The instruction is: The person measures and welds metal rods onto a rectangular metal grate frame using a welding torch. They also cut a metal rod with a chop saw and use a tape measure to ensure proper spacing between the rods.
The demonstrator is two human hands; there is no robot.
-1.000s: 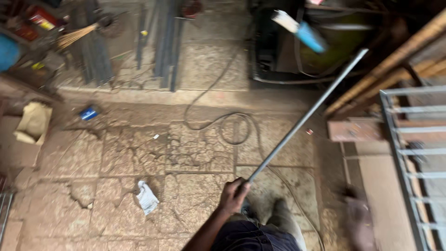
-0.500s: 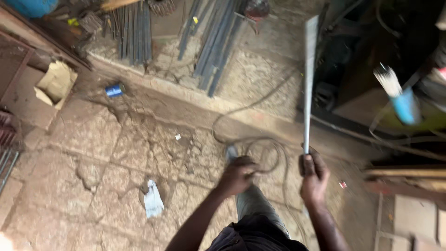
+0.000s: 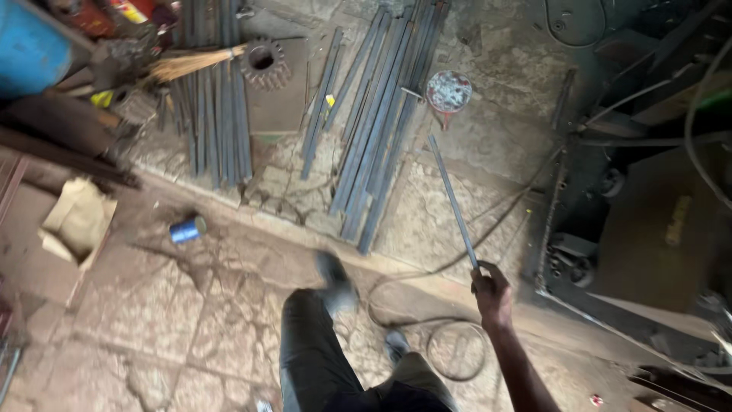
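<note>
Grey steel, long and thin: the metal bar [image 3: 453, 200] is held at its near end by the right hand [image 3: 490, 294], whose fingers are wrapped tight around it. From that fist the bar slants up and away over the stone floor [image 3: 152, 305], its far tip pointing toward the bundle of steel bars [image 3: 381, 130] lying on the ground and the round red-and-white tin [image 3: 448, 90] beside them. The left hand is out of sight, so I cannot tell whether it is closed or spread.

The bar looks stiff and fairly light for its length (one hand carries it without any visible sag), but held at the very end it will likely feel tip-heavy and want to swing; a hold nearer the middle, or a second hand further along, would probably steady it. Bare steel can be slick and its cut ends sharp, so the grip belongs on the flat of the shaft, not the tip.

Below the hand a dark cable [image 3: 450, 351] coils on the floor near the person's shoes [image 3: 335, 278]. Further left lie a small blue can [image 3: 187, 229], a torn cardboard box [image 3: 76, 221], a straw broom [image 3: 191, 65], a toothed gear wheel [image 3: 265, 62] and a second row of bars [image 3: 213, 122]. A blue drum [image 3: 27, 46] stands in the top corner.
</note>
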